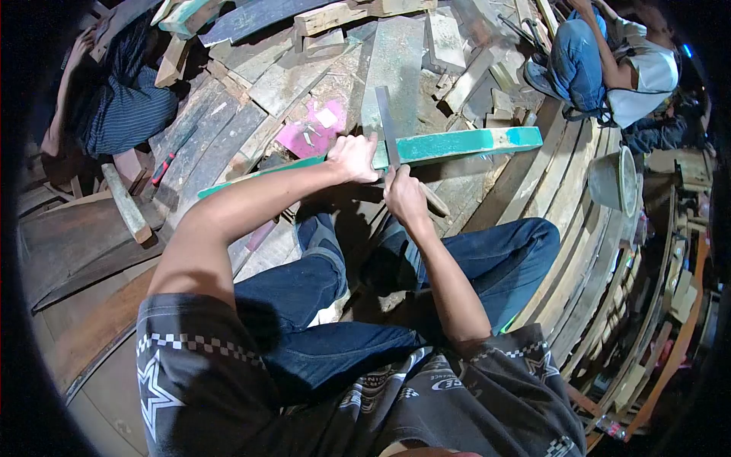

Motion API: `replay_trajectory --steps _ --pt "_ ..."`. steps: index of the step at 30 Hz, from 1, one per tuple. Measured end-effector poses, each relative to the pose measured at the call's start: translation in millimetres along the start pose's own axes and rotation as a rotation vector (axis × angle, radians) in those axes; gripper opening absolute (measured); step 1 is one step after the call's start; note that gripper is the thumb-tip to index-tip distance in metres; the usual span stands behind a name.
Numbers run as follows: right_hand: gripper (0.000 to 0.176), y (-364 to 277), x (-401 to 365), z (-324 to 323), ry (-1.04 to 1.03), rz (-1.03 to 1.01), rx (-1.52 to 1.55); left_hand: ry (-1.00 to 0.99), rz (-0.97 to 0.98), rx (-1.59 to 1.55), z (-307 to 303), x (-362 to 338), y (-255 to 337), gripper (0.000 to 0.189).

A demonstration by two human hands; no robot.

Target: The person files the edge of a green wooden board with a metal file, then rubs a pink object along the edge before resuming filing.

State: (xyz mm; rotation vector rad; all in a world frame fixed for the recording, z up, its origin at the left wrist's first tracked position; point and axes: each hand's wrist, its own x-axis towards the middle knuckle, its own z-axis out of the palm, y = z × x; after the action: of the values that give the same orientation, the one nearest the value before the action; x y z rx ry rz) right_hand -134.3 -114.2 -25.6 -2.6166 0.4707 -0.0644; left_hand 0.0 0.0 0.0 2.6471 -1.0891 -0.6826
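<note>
A long green-painted board point(457, 143) lies crosswise in front of my knees, with a bare patch and a bright blue patch near its right end. My left hand point(354, 158) is closed on the board near its middle. Just right of it, my right hand point(405, 194) grips a blade tool point(387, 122), a long, straight, flat piece of metal with a square end. Its wooden handle point(435, 201) sticks out below the fingers. The blade crosses the board in this view and points away from me. Behind my left hand lies a pink sheet point(314, 131) with pale scraps on it.
Loose planks and offcuts point(324, 19) cover the floor ahead. A red-handled tool point(162, 169) lies at left near a wooden block point(126, 203). One person point(129, 99) sits at left, another point(609, 65) crouches at right near a grey bucket point(613, 179). Stacked boards point(567, 167) run along my right.
</note>
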Motion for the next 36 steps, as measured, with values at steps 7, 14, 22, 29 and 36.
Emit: replay_trajectory --steps 7,14,22,29,36 --pt "0.033 12.0 -62.2 -32.8 -0.109 0.085 0.001 -0.01 -0.008 -0.047 2.4 -4.1 11.4 0.069" --pt "0.037 11.3 -7.1 -15.2 -0.07 0.059 0.019 0.012 0.026 0.016 7.9 -1.8 6.9 0.073" --pt "0.036 16.3 -53.3 -33.1 -0.154 0.136 -0.035 -0.032 -0.029 0.023 -2.2 -5.4 10.8 0.074" --pt "0.039 11.4 15.2 -16.2 -0.016 0.083 0.036 -0.008 -0.004 0.04 -1.8 -3.0 5.4 0.073" --pt "0.034 17.0 -59.5 -34.8 -0.097 0.131 0.011 0.02 0.017 0.034 5.7 0.6 -2.3 0.072"
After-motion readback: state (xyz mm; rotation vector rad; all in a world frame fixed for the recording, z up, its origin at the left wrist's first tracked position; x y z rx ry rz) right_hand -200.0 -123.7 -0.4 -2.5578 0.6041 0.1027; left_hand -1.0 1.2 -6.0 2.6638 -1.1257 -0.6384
